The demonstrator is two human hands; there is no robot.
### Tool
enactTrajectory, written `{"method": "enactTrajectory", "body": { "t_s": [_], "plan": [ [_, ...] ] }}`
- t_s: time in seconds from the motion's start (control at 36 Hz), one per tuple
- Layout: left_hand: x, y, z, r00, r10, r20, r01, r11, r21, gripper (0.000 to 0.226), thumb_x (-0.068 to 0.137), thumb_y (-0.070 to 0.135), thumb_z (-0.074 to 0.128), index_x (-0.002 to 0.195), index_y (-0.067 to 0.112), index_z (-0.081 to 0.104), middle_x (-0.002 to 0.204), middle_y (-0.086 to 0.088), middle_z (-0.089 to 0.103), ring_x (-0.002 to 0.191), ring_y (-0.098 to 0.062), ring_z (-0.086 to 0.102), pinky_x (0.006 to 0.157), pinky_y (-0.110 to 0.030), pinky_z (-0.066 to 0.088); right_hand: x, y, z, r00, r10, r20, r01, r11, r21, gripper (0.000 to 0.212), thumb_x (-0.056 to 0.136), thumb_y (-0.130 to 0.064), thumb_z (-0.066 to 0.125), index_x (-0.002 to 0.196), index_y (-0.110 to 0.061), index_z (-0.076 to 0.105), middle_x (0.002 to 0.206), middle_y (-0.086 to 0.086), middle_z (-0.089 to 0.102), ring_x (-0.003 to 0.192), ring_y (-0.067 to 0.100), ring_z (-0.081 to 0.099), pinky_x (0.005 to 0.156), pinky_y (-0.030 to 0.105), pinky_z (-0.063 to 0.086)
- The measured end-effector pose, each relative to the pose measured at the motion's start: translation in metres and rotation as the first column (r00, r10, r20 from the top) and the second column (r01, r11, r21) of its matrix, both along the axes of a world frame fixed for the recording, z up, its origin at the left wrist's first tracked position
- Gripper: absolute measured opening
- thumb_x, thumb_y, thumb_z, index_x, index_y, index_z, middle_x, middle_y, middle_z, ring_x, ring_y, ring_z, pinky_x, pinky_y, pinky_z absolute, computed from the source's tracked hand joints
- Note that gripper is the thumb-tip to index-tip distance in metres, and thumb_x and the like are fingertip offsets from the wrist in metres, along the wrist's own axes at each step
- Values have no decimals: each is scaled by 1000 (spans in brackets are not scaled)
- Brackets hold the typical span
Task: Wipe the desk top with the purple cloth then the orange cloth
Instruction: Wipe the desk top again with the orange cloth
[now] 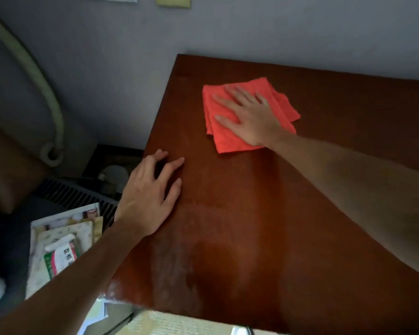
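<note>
The reddish-brown wooden desk top (264, 213) fills the middle and right of the head view. A folded orange cloth (224, 137) lies flat on its far part. My right hand (249, 114) presses palm-down on this cloth with fingers spread, covering its middle. My left hand (153, 194) rests on the desk's left edge, fingers apart and holding nothing. No purple cloth is visible. Pale streaks show on the near part of the desk surface.
Left of the desk, lower down, a box of papers and packets (63, 245) sits beside a dark ribbed grille (75, 194). A grey wall (131, 68) runs behind the desk, with a pale green hose (44, 88) hanging along it.
</note>
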State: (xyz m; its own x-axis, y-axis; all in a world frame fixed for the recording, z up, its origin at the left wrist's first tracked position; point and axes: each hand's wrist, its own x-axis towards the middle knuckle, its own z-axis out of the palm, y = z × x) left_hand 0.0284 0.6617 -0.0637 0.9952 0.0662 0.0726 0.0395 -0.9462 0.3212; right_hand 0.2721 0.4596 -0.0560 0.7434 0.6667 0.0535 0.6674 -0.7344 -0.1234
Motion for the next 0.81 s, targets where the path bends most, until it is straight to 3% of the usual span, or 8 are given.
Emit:
{"method": "enactTrajectory", "body": {
  "t_s": [0.19, 0.42, 0.53, 0.64, 0.81],
  "plan": [
    [1, -1, 2, 999, 14, -37, -14, 1000, -11, 49, 103, 46, 32, 147, 29, 42, 150, -4, 36, 148, -21, 29, 118, -46, 30, 92, 30, 4, 998, -70, 1, 70, 997, 32, 81, 86, -77, 10, 158, -45, 31, 170, -1, 26, 157, 20, 21, 122, 48, 18],
    [1, -2, 2, 999, 15, -33, -16, 1000, -7, 47, 104, 44, 32, 148, 31, 41, 151, -3, 34, 149, -18, 24, 121, -43, 25, 106, 38, 6, 996, -83, -10, 84, 996, 28, 85, 85, -79, 6, 160, -44, 25, 171, 0, 21, 158, 22, 17, 123, 54, 15],
    [2, -1, 2, 1000, 13, -17, -14, 1000, -21, 46, 104, 43, 33, 147, 30, 42, 151, -3, 34, 149, -18, 24, 120, -44, 26, 78, 35, 5, 995, -97, -14, 97, 995, 11, 79, 91, -76, 12, 161, -42, 21, 172, 1, 16, 159, 25, 13, 124, 57, 13],
    [1, -1, 1, 1000, 1, -5, -1, 1000, -12, 46, 104, 43, 31, 147, 29, 41, 151, -4, 34, 149, -20, 25, 120, -43, 25, 18, 27, 7, 998, -36, -48, 36, 999, -5, 83, 87, -78, 6, 162, -43, 18, 173, 0, 12, 159, 24, 10, 124, 59, 11],
    [0, 0, 1, 991, 64, 114, -52, 993, -102, 42, 103, 33, 38, 138, 12, 48, 139, -11, 44, 129, -28, 46, 105, -41, 37, -110, 9, 4, 995, 77, -59, -79, 996, -38, 74, 96, -73, 14, 163, -41, 15, 173, -2, 8, 160, 23, 6, 125, 57, 8]
  ]
}}
